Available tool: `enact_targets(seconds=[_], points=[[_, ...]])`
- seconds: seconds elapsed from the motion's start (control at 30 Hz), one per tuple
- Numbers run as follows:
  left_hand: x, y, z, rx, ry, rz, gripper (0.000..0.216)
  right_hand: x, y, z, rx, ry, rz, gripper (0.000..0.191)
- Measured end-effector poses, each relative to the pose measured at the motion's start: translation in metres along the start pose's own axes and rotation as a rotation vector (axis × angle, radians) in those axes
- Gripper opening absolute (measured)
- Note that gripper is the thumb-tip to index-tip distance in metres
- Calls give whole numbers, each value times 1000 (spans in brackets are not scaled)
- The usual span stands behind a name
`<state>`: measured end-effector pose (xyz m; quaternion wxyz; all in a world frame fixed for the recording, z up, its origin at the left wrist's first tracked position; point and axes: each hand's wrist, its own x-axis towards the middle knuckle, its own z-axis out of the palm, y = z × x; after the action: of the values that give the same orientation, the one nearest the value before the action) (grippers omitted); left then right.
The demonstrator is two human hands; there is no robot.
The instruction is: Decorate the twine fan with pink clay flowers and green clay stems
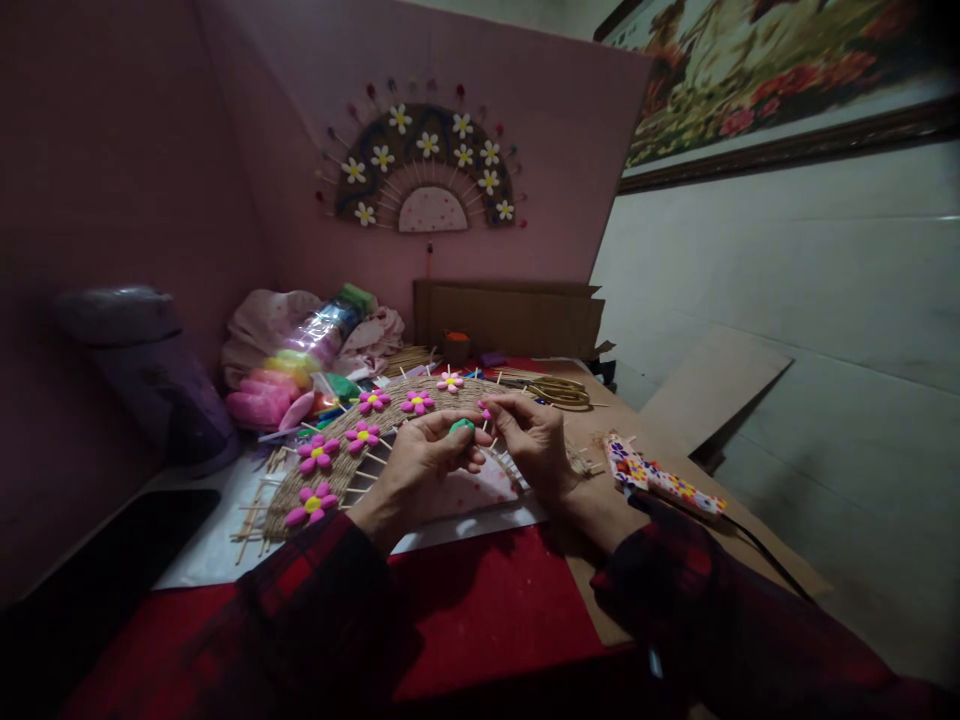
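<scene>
My left hand (427,455) is closed on a small lump of green modelling clay (463,426), which shows between thumb and fingers. Close by on the right, my right hand (532,440) has its thumb and fingertips pinched together; what they hold, if anything, I cannot make out. A bit of pink (484,408) shows at those fingertips, perhaps part of a flower behind. Beneath both hands lies a half-round fan of twine woven over thin sticks (285,500). Pink clay flowers with yellow centres, such as this one (311,505), sit along its band. My hands cover part of the fan.
Golden-handled scissors (562,390) and a flower-patterned glue gun (664,480) with a black cord lie to the right. Bags of coloured clay (300,350) are heaped at the back left. A finished-looking fan (427,150) decorates the pink back panel. A dark flat object (142,540) lies left.
</scene>
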<state>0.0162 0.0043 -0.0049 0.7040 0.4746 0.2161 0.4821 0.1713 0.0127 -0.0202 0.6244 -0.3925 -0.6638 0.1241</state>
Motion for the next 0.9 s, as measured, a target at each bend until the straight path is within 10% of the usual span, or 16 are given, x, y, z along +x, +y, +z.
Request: enact_targets(seconds=[0.9], points=[[0,-1,7,-18,17,53,26,0,-1,0,23,6,-2,15]])
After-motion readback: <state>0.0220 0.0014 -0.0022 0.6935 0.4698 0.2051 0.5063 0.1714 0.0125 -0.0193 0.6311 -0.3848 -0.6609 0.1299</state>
